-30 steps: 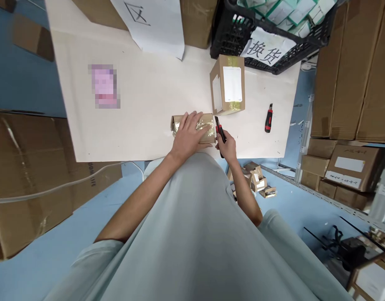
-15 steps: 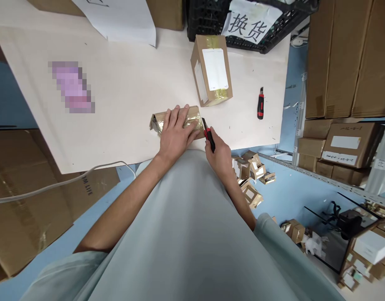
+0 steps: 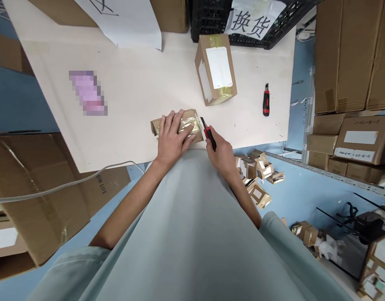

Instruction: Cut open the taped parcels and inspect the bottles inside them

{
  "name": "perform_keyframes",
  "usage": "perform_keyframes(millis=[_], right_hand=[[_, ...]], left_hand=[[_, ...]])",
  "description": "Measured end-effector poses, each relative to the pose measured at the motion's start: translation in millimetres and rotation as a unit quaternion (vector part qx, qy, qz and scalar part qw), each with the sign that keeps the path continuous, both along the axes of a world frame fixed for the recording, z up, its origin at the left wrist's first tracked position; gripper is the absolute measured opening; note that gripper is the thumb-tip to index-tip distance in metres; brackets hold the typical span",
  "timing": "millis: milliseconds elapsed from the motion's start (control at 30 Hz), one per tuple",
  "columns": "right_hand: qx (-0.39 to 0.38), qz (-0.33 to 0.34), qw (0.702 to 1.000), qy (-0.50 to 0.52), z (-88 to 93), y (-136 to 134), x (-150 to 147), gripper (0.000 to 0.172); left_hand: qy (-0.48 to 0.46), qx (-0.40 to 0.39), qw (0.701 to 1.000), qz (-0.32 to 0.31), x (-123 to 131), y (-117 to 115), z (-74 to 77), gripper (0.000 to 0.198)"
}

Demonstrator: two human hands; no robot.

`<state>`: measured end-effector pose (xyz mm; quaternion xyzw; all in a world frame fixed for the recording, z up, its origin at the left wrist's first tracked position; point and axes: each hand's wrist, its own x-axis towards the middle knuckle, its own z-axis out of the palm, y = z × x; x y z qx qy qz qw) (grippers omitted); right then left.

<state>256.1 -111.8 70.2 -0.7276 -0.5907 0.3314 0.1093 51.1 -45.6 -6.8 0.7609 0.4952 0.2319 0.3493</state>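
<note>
A small cardboard package [image 3: 190,118] wrapped in shiny tape lies at the table's near edge. My left hand [image 3: 172,140] rests on top of it, fingers stretched and a little apart, pressing it to the table. In my right hand [image 3: 221,150] is a red and black box cutter [image 3: 208,133], its dark blade pointing up and left, close to the package's right end. A narrow gap shows between blade and package. Behind them stands a taped cardboard box [image 3: 202,62] with a white label on top.
A second box cutter [image 3: 266,100] lies on the right of the white table [image 3: 126,88]. A black crate [image 3: 208,21] with a paper sign stands at the back. At the left is a blurred-out pink item [image 3: 88,94]. Opened boxes [image 3: 258,194] lie on the floor.
The view has shifted slightly. My left hand has slid a little left on the package, baring more of its right end. The box cutter's blade is now slightly farther from that end.
</note>
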Motion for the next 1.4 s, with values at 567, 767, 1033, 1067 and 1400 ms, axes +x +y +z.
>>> perform_keyframes(millis=[567,767,1033,1067,1400], right_hand=[[-0.029,0.019,0.999,-0.026,-1.5,-3.7,-1.7,0.062],[-0.076,0.037,0.993,-0.082,8.8,10.1,-13.6,0.064],[-0.223,0.054,0.954,-0.195,36.1,22.5,-31.9,0.066],[-0.229,0.053,0.952,-0.194,38.9,19.5,-30.8,0.066],[-0.200,0.049,0.961,-0.187,24.8,24.3,-24.2,0.065]], left_hand=[[-0.015,-0.026,1.000,0.007,14.1,0.3,-1.6,0.049],[0.014,-0.021,1.000,-0.009,25.7,-4.4,-3.9,0.050],[0.088,0.014,0.995,-0.036,32.8,-3.4,0.8,0.041],[0.086,0.019,0.995,-0.036,32.6,-3.7,0.9,0.040],[0.070,0.018,0.997,-0.028,35.5,-10.2,-1.0,0.039]])
